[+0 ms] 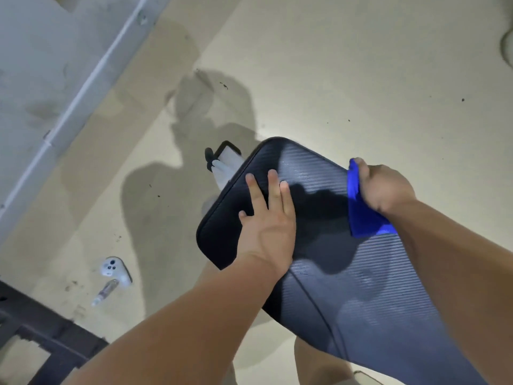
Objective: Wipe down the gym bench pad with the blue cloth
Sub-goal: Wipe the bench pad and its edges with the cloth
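Nearest us, lower left, we see a dark metal frame [41, 337] on the pale floor [333, 79]. Just past it lie a white phone [113, 269], camera side up, and a small bottle [105, 291] beside it, touching or nearly so. The dark ribbed bench pad [374, 287] runs from lower right up to mid-frame. Both forearms cross over it, and the left one covers part of its near left edge.

The left hand [266, 226] lies flat on the pad's far end, fingers straight and slightly spread, thumb out toward the left edge, holding nothing. The right hand [385, 187] sits at the pad's right edge, fingers curled tight around the blue cloth [361, 215], which is bunched and pressed against the pad surface there.

Beyond the pad end we see a white bench frame part [224, 168] with a black cap. Farthest off, a white pipe [83, 87] runs along the wall.
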